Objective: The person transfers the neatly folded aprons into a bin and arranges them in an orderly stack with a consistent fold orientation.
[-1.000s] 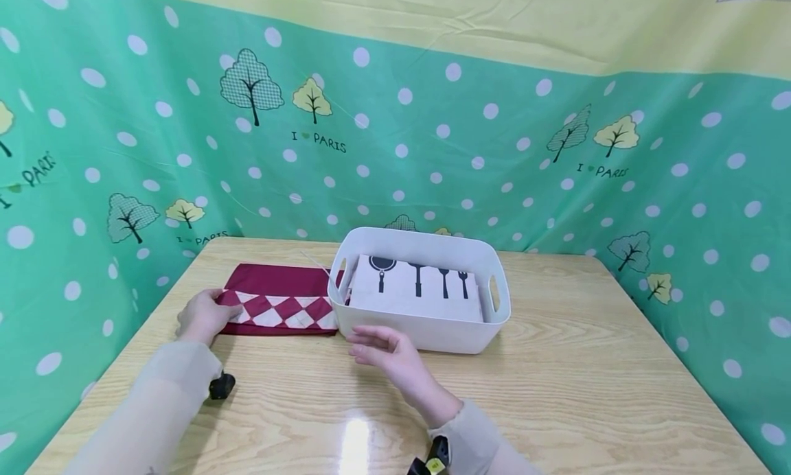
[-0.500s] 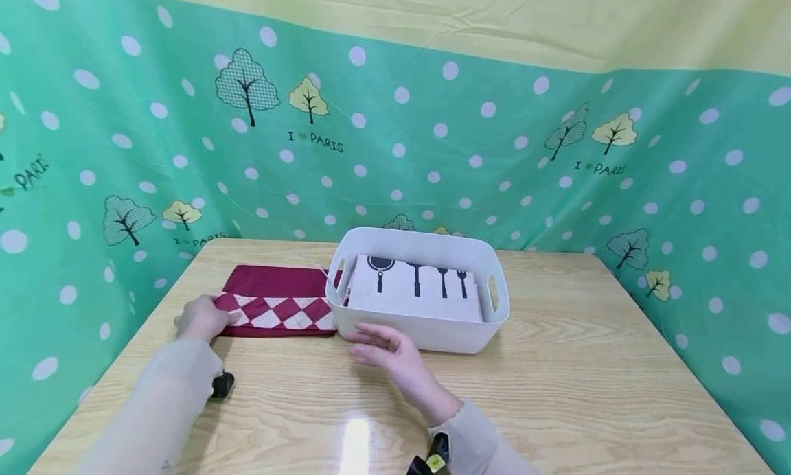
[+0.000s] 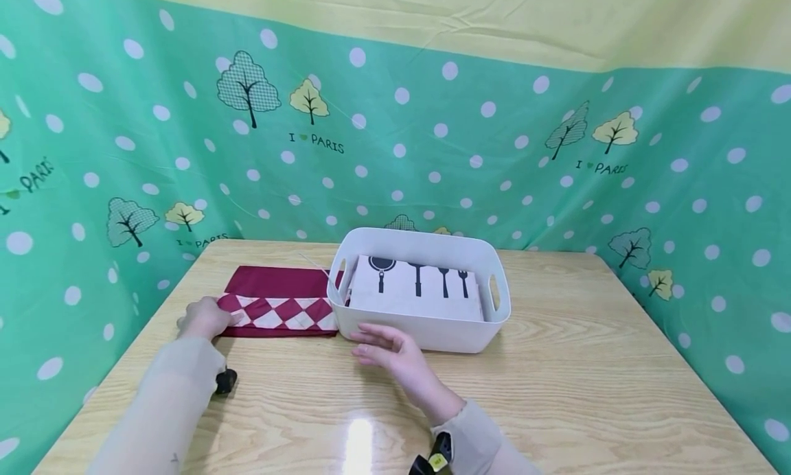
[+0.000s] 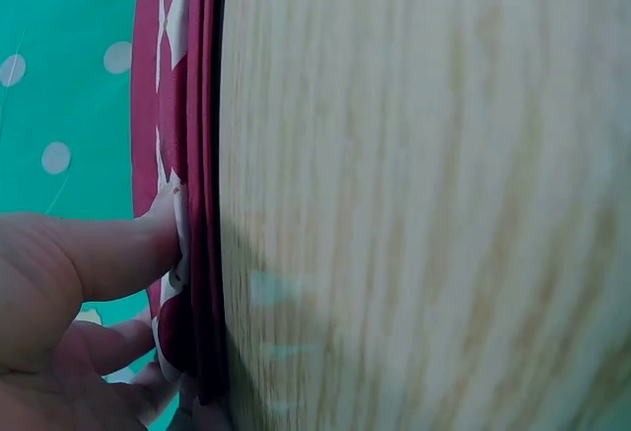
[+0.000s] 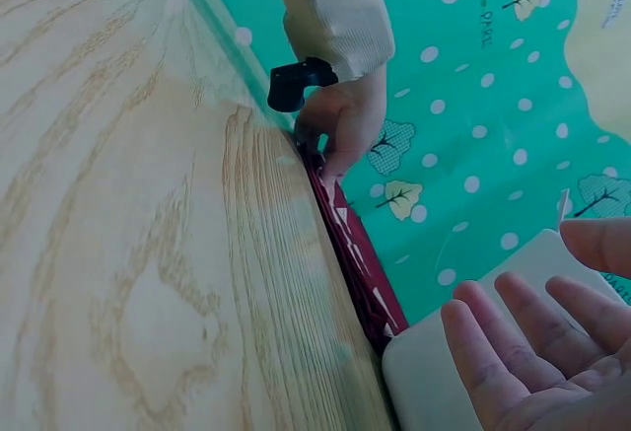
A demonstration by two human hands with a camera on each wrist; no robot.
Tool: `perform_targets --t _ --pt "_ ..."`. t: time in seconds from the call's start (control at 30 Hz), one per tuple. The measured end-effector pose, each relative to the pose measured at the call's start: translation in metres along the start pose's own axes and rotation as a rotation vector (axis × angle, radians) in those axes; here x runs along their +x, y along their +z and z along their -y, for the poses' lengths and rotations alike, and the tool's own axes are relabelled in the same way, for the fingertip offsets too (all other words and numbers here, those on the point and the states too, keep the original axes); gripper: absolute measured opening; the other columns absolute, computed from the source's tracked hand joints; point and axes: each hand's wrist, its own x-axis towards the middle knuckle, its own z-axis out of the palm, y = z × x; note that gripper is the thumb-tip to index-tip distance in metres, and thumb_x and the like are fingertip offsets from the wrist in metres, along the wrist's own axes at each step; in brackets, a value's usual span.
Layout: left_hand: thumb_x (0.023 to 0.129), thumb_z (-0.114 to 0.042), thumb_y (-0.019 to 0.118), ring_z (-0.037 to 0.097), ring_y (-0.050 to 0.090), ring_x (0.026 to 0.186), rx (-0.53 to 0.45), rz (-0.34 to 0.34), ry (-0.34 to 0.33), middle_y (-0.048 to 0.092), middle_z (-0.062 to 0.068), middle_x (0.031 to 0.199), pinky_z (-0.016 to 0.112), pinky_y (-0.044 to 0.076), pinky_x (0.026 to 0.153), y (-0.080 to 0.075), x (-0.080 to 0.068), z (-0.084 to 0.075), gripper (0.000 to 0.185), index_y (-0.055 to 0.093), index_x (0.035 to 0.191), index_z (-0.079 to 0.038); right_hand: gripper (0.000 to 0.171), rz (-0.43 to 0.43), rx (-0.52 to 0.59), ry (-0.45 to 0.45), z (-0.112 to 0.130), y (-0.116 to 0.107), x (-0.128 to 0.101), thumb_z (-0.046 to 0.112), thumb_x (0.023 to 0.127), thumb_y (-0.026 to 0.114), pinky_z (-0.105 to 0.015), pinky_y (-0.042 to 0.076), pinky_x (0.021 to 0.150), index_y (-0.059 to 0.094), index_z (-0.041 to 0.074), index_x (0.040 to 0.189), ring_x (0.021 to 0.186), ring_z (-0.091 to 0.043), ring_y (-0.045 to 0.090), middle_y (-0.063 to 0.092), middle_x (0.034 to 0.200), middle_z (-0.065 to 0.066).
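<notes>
A folded maroon cloth [image 3: 281, 283] with a band of maroon and white diamonds lies flat on the table, its right end against a white plastic basket [image 3: 414, 329]. At the cloth's left end my left hand [image 3: 206, 318] pinches the edge. The left wrist view shows the thumb [image 4: 123, 253] on top of the layers and the other fingers at the side, partly hidden. Loosely spread, my right hand [image 3: 391, 351] is in front of the basket and holds nothing. In the basket rests a folded white cloth [image 3: 414, 293] printed with black kitchen utensils.
The wooden table [image 3: 575, 379] extends to the right of the basket and towards me. A thin pale strand [image 3: 316, 262] sticks up by the basket's left handle. Behind hangs a green dotted curtain [image 3: 395, 152].
Both hands stay almost where they were, the left still at the cloth's edge. Only the head view shifts slightly.
</notes>
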Motion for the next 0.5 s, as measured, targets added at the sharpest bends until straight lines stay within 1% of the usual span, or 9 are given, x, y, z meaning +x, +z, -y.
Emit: perform_targets --t 0.1,0.27,0.37,0.5 --pt "0.093 -0.025 0.065 0.058 0.035 0.113 -0.009 0.012 -0.01 0.034 0.046 0.126 0.061 0.036 0.098 0.0 0.0 0.002 0.072 0.032 0.139 0.019 0.048 0.005 -0.003 -0.003 0.0 0.0 0.0 0.005 0.095 0.06 -0.036 0.054 0.098 0.047 -0.006 0.14 0.116 -0.037 0.064 0.057 0.137 -0.026" --pt "0.094 -0.025 0.065 0.059 0.034 0.113 -0.016 0.018 -0.005 0.033 0.047 0.126 0.062 0.035 0.098 0.0 -0.004 0.007 0.072 0.032 0.139 0.019 0.049 0.008 -0.006 -0.001 0.0 0.001 -0.001 0.006 0.095 0.061 -0.036 0.054 0.098 0.047 -0.006 0.14 0.117 -0.038 0.063 0.057 0.137 -0.025" --pt "0.094 -0.026 0.064 0.059 0.033 0.113 -0.02 0.017 -0.005 0.032 0.046 0.125 0.064 0.035 0.097 0.0 -0.007 0.006 0.071 0.031 0.14 0.018 0.049 0.001 -0.011 -0.002 0.0 0.001 -0.001 0.006 0.095 0.061 -0.036 0.054 0.098 0.047 -0.006 0.14 0.117 -0.039 0.063 0.057 0.136 -0.025" --pt "0.095 -0.023 0.063 0.058 0.032 0.112 -0.005 0.014 -0.008 0.032 0.044 0.125 0.064 0.035 0.095 0.0 -0.011 0.005 0.068 0.031 0.14 0.017 0.048 -0.012 -0.024 0.004 0.001 0.002 -0.002 0.006 0.095 0.061 -0.035 0.055 0.097 0.048 -0.006 0.139 0.116 -0.041 0.063 0.058 0.135 -0.026"
